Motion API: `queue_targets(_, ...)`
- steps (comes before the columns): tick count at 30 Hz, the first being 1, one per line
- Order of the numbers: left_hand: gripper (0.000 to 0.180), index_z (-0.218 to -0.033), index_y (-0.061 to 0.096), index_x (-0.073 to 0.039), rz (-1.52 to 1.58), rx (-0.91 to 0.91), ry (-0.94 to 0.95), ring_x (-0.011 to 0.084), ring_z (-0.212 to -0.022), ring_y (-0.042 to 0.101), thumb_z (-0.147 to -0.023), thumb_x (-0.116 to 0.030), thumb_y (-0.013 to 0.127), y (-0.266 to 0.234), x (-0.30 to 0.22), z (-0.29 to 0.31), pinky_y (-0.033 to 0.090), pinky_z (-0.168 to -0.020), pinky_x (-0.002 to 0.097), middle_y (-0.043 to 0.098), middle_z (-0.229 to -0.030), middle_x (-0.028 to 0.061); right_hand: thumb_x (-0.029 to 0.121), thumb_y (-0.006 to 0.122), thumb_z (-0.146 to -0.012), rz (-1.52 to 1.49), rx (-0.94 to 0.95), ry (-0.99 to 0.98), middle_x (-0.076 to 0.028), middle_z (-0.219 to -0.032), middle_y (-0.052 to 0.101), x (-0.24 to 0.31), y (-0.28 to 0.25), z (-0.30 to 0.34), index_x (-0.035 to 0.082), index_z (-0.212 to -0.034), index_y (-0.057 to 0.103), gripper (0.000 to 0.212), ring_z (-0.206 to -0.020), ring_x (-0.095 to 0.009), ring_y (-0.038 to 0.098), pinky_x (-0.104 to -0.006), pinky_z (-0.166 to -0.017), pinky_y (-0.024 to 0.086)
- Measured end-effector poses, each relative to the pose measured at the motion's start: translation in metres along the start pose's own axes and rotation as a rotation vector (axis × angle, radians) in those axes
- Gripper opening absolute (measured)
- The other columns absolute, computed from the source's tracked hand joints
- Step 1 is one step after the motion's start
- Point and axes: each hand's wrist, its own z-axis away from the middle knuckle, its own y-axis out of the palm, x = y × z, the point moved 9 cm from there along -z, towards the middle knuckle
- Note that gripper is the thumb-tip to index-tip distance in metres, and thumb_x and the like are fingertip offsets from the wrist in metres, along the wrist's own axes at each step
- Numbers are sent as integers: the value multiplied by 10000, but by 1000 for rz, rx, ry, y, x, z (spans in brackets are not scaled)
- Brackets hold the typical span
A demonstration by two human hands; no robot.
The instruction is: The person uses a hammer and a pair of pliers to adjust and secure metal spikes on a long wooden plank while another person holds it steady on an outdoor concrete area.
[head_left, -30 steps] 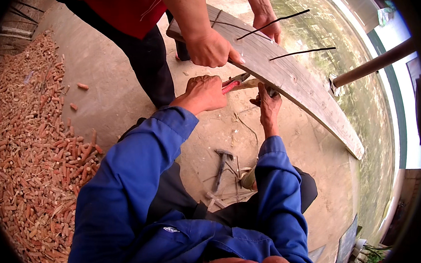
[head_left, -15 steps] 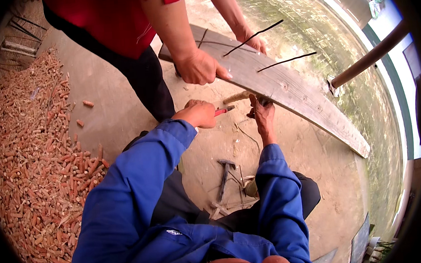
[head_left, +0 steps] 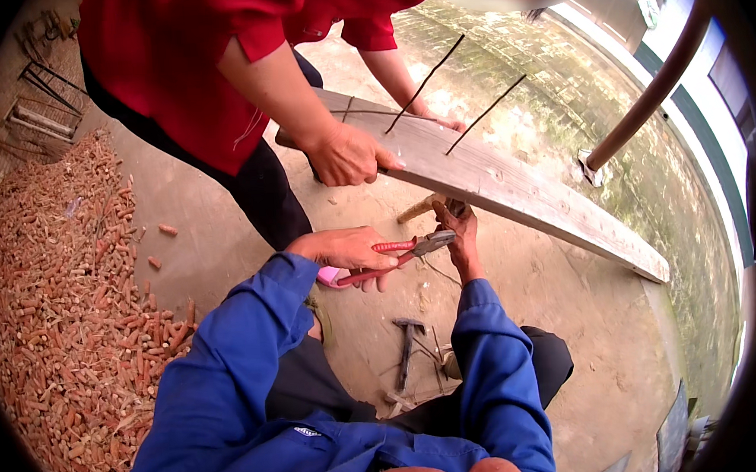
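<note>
My left hand (head_left: pixel 350 248) is closed around red-handled pliers (head_left: pixel 433 242); their handles are spread, and the metal jaws point at my right hand (head_left: pixel 460 235). That hand is raised just below the near edge of a long wooden plank (head_left: pixel 522 186). Its fingers are curled round something dark and small that I cannot make out. Beside those fingers a short round piece of wood (head_left: pixel 417 208) shows under the plank. Two dark wires (head_left: pixel 425 84) stick up from the plank's top face. A person in red steadies the plank with one hand (head_left: pixel 347 156) on its near edge and the other behind.
A hammer (head_left: pixel 409 348) lies on the floor between my legs, near thin rods and wood scraps (head_left: pixel 398 401). Corn cobs (head_left: pixel 73 341) are heaped at the left. A brown pole (head_left: pixel 647 103) stands at the right, and metal frames (head_left: pixel 44 88) lie at the far left.
My left hand has turned, bringing the pliers into fuller view with handles spread and jaws close to my right hand. The plank's wires lean differently, and the other person has bent further over.
</note>
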Motion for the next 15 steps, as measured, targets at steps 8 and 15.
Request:
queue_targets(8, 372, -1163, 548, 5, 116, -144, 214, 145, -729, 636, -957, -300, 501, -1, -32, -4, 510, -640, 271, 674, -935, 111, 283, 695, -806, -71, -72, 23, -75, -631, 566, 1, -9, -9, -39, -803, 572, 344, -482, -165, 564, -306, -444, 485)
queue_targets(15, 324, -810, 563, 5, -13, -635, 372, 121, -609, 556, -950, -270, 467, -62, -39, -7, 455, -580, 279, 586, -665, 52, 319, 712, -807, -83, -49, 127, -52, -627, 521, 0, -7, -4, 1, -771, 557, 356, -461, -137, 505, -308, -446, 515)
